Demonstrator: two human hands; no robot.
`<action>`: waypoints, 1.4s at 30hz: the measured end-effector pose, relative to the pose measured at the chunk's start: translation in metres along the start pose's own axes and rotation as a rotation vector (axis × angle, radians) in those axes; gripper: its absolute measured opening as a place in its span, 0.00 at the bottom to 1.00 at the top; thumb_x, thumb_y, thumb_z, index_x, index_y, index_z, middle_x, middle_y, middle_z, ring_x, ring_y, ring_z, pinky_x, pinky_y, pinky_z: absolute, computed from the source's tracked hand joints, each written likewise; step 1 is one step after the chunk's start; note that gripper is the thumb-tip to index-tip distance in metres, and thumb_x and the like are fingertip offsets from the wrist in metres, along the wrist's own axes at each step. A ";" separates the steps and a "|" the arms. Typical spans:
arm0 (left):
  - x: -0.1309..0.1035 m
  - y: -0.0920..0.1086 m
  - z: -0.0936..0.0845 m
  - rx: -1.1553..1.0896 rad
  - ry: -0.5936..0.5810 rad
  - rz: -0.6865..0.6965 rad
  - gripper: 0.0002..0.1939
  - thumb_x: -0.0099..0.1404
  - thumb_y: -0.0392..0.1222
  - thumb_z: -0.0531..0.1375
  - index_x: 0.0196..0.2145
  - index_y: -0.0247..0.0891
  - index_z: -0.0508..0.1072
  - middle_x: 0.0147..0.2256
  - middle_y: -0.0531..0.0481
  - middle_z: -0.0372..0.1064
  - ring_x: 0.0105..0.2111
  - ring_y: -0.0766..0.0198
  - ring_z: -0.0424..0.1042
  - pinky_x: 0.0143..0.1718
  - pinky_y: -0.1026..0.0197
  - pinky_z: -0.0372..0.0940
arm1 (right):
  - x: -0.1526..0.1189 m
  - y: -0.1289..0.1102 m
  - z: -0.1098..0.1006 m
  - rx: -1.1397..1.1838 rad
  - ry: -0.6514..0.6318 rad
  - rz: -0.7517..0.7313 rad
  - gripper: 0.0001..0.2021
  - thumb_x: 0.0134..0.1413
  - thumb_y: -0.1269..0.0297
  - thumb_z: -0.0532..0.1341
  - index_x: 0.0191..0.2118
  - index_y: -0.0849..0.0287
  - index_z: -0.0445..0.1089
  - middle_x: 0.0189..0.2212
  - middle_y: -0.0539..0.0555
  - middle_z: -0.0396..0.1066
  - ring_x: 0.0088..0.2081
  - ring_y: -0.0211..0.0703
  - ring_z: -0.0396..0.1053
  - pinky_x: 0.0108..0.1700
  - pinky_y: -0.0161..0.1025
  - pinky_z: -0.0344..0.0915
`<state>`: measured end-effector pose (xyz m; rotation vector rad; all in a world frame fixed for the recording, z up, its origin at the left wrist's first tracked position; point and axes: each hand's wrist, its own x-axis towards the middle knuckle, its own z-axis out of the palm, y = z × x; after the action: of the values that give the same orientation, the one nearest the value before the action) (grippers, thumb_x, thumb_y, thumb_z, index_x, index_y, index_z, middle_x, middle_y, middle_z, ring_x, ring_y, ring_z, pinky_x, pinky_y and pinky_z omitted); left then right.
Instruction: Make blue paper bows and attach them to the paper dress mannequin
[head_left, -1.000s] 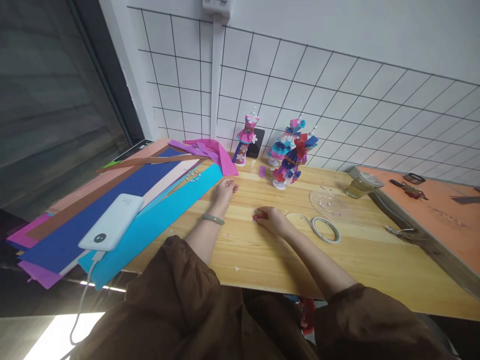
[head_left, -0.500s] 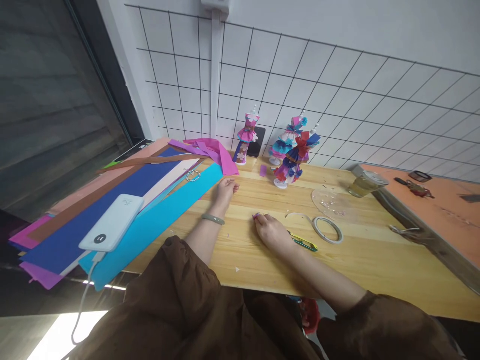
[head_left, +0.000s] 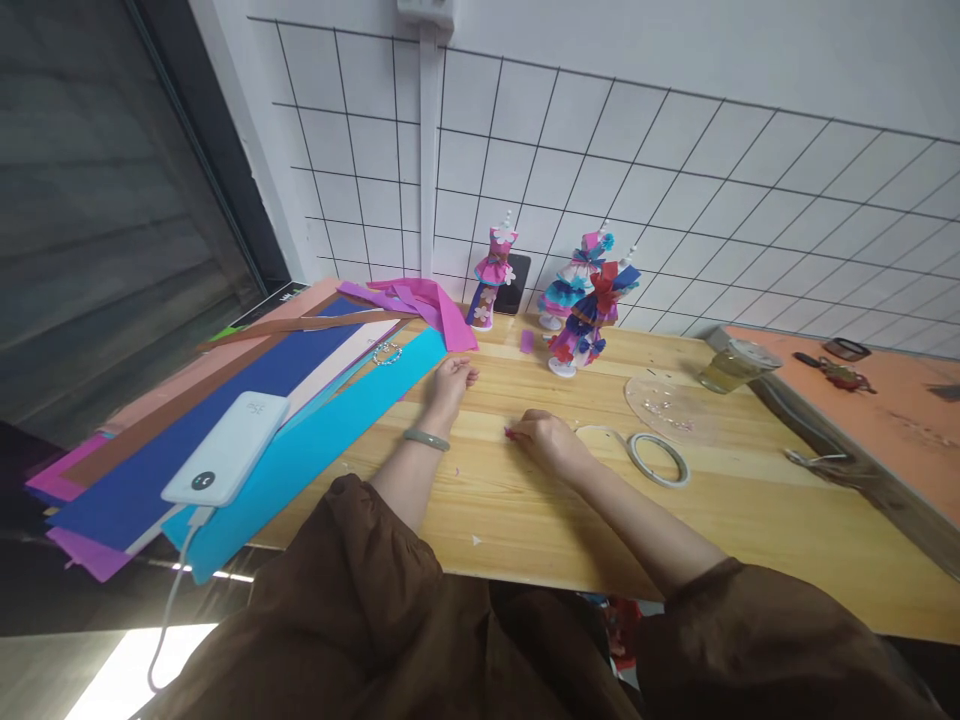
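Observation:
My right hand [head_left: 551,442] is low over the tabletop, its fingers pinched on a small pink-purple scrap [head_left: 511,433]; most of the scrap is hidden by the fingertips. To its left, my left hand [head_left: 450,385] rests on the wood with fingers loosely curled and nothing visible in them. A roll of white tape [head_left: 658,460] lies right of my right hand, its loose end reaching toward the wrist. Bright cyan sheet material [head_left: 337,430] lies beside my left hand. A flat purple piece [head_left: 527,342] sits farther back on the table.
Small dress figures [head_left: 495,265] [head_left: 592,315] stand at the back near a dark phone [head_left: 514,285]. A power bank [head_left: 225,448] lies on stacked colored strips [head_left: 180,420] at left. Right are a dish of beads [head_left: 664,408], a cup [head_left: 735,368] and an orange surface [head_left: 907,440].
My right hand has shifted slightly up and to the right, still pinching the small scrap. The yellow-green cutter beside it has gone out of sight. My left hand has stayed put.

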<state>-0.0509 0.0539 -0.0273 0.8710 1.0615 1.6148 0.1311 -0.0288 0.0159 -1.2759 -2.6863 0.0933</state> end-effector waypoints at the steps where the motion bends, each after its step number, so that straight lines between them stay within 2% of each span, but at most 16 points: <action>1: 0.000 0.000 0.000 0.000 0.003 -0.003 0.09 0.50 0.32 0.54 0.32 0.33 0.65 0.23 0.50 0.67 0.22 0.71 0.65 0.27 0.66 0.59 | -0.002 -0.002 0.001 -0.032 0.031 -0.008 0.14 0.56 0.67 0.50 0.30 0.60 0.72 0.29 0.56 0.68 0.33 0.39 0.64 0.34 0.33 0.57; 5: -0.001 0.001 0.001 0.002 0.004 -0.003 0.08 0.50 0.33 0.54 0.32 0.33 0.65 0.23 0.50 0.67 0.23 0.70 0.65 0.27 0.65 0.59 | -0.009 -0.008 0.007 -0.132 0.123 -0.048 0.16 0.58 0.66 0.47 0.34 0.61 0.72 0.33 0.58 0.68 0.36 0.42 0.62 0.38 0.36 0.56; 10: -0.002 0.001 0.000 -0.001 0.000 0.001 0.08 0.50 0.33 0.54 0.32 0.34 0.65 0.24 0.50 0.67 0.24 0.70 0.66 0.28 0.65 0.60 | -0.008 0.002 0.011 -0.127 0.124 -0.089 0.15 0.58 0.65 0.48 0.37 0.60 0.71 0.31 0.58 0.70 0.36 0.43 0.64 0.39 0.39 0.57; 15: 0.002 0.000 0.000 0.010 0.007 -0.007 0.08 0.50 0.33 0.54 0.31 0.33 0.65 0.23 0.49 0.67 0.23 0.69 0.66 0.26 0.65 0.60 | -0.014 0.028 0.003 0.027 0.207 0.043 0.14 0.56 0.64 0.50 0.37 0.60 0.72 0.34 0.57 0.71 0.35 0.40 0.66 0.39 0.35 0.60; 19: 0.002 -0.001 0.000 0.013 0.008 -0.009 0.08 0.50 0.33 0.54 0.31 0.33 0.65 0.23 0.49 0.67 0.23 0.69 0.66 0.26 0.65 0.60 | -0.021 0.039 0.004 0.052 0.177 0.112 0.14 0.56 0.63 0.50 0.36 0.59 0.73 0.33 0.56 0.71 0.35 0.41 0.67 0.37 0.35 0.61; 22: 0.001 0.000 0.000 0.013 0.004 -0.003 0.08 0.50 0.33 0.54 0.32 0.34 0.65 0.24 0.49 0.67 0.23 0.70 0.66 0.27 0.65 0.60 | -0.016 0.033 0.010 0.058 0.174 0.104 0.14 0.55 0.64 0.50 0.35 0.59 0.73 0.32 0.57 0.70 0.35 0.41 0.67 0.37 0.34 0.61; 26: -0.001 0.001 -0.001 0.010 -0.003 0.004 0.08 0.50 0.33 0.54 0.32 0.33 0.65 0.24 0.49 0.67 0.24 0.69 0.66 0.27 0.65 0.60 | -0.001 0.014 0.018 0.038 0.184 0.057 0.14 0.56 0.64 0.50 0.35 0.60 0.73 0.30 0.57 0.70 0.33 0.41 0.66 0.36 0.34 0.60; 32: -0.001 0.000 -0.001 0.000 -0.004 0.004 0.08 0.50 0.33 0.54 0.32 0.33 0.65 0.24 0.49 0.67 0.24 0.69 0.66 0.28 0.65 0.60 | 0.007 -0.007 0.024 -0.086 0.185 -0.004 0.13 0.55 0.67 0.50 0.35 0.61 0.72 0.28 0.59 0.68 0.33 0.44 0.63 0.37 0.38 0.57; 34: 0.000 0.000 -0.001 -0.002 -0.003 0.003 0.08 0.50 0.32 0.54 0.32 0.33 0.65 0.24 0.49 0.67 0.23 0.70 0.66 0.27 0.65 0.60 | 0.007 -0.005 0.023 -0.050 0.174 0.000 0.12 0.55 0.67 0.51 0.35 0.62 0.72 0.29 0.59 0.67 0.33 0.44 0.63 0.37 0.38 0.58; 39: 0.001 -0.001 0.000 -0.006 0.011 -0.001 0.08 0.50 0.31 0.53 0.31 0.33 0.65 0.23 0.49 0.66 0.23 0.70 0.66 0.27 0.65 0.60 | 0.010 0.001 0.019 0.223 0.131 0.078 0.11 0.55 0.68 0.51 0.35 0.59 0.71 0.31 0.55 0.68 0.33 0.38 0.65 0.36 0.32 0.60; 42: 0.001 -0.002 0.000 -0.006 0.011 -0.002 0.08 0.50 0.31 0.54 0.32 0.33 0.65 0.23 0.49 0.66 0.23 0.70 0.66 0.27 0.65 0.60 | 0.011 -0.006 0.021 0.190 0.134 0.086 0.11 0.55 0.68 0.51 0.36 0.59 0.71 0.32 0.56 0.68 0.33 0.38 0.65 0.36 0.33 0.59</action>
<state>-0.0502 0.0553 -0.0286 0.8580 1.0636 1.6222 0.1158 -0.0239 -0.0023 -1.2896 -2.4449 0.2582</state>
